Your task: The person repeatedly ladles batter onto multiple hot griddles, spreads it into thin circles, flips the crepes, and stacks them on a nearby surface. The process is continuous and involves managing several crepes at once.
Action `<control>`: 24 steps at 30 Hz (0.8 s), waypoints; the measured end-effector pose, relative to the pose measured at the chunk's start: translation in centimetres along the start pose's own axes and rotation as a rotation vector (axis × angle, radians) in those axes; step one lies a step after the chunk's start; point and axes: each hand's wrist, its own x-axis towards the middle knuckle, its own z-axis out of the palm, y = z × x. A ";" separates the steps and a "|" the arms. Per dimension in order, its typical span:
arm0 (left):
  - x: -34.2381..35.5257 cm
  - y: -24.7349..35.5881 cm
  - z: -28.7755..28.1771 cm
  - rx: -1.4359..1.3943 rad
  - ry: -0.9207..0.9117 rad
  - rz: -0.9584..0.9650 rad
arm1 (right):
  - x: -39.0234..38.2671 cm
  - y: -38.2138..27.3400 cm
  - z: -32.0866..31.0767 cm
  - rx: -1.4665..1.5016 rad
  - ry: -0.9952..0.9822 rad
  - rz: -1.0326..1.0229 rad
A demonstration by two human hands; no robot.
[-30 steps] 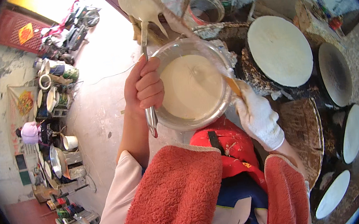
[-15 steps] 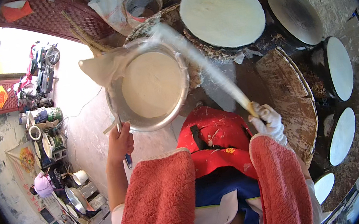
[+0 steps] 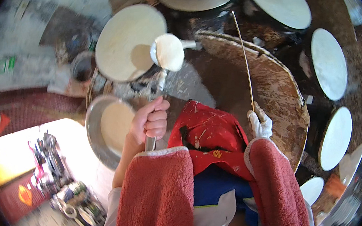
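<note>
Pale discs (image 3: pixel 329 64) curve around a brown board (image 3: pixel 272 87). Left hand (image 3: pixel 153 120) grips the ladle (image 3: pixel 154 55), gloved right hand (image 3: pixel 260 124) the stick (image 3: pixel 245 61); best keep the ladle level.

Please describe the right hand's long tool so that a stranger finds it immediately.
Start at the bright red splashed cloth in the middle. To its right, the gloved right hand holds the long tool, pointing up the picture. It looks thin and straight; the neighbouring pale discs are round.

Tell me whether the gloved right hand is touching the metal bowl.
Apart: the head view shows the gloved right hand well right of the metal bowl, with red cloth between them.
</note>
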 end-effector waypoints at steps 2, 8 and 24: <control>3.3 3.9 3.9 0.360 -0.054 -0.026 | 2.2 -0.7 0.2 0.146 0.088 0.044; 16.7 16.0 14.6 0.836 0.154 0.245 | 13.6 -7.3 6.0 0.294 0.088 -0.128; 35.5 31.7 9.8 1.226 0.578 0.381 | 29.6 -14.3 21.0 0.466 0.143 0.146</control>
